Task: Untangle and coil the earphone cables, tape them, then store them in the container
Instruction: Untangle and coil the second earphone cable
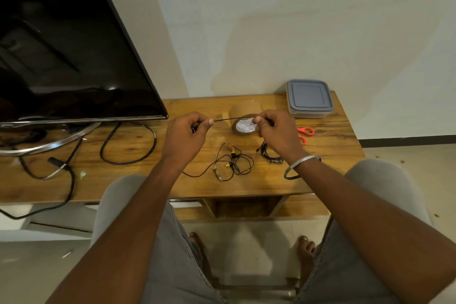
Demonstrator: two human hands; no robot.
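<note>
Pinching a taut cable between left hand and right hand, above tangled earphones lying on the surface; overpulling might tighten knots or snap it. The container, beyond the right hand, is lidded.

A wooden table is standing against a pale, stained wall, holding a black television; beige floor tiles are showing beneath
</note>
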